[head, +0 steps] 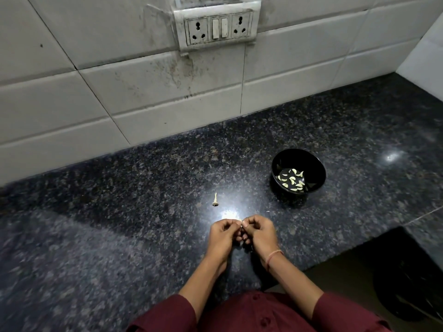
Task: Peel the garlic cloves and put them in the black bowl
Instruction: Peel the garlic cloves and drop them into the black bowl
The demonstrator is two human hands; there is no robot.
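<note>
Garlic clove [241,224], a pale sliver mostly hidden, is pinched between the curled fingertips of the left hand [221,238] and right hand [260,234], which meet just above the counter [119,188]. A bare stem [215,200] lies near, ahead and left. Farther right stands the bowl [299,159], with peeled cloves [292,181] inside.

A socket panel [218,27] with two switches sits in the grimy white tiled wall [72,97] ahead of me. Below it runs the dark speckled granite counter [115,188], with a bright glare [230,214] of light on it straight beneath the panel. Right of the panel, a white side wall [426,58] closes the corner.
</note>
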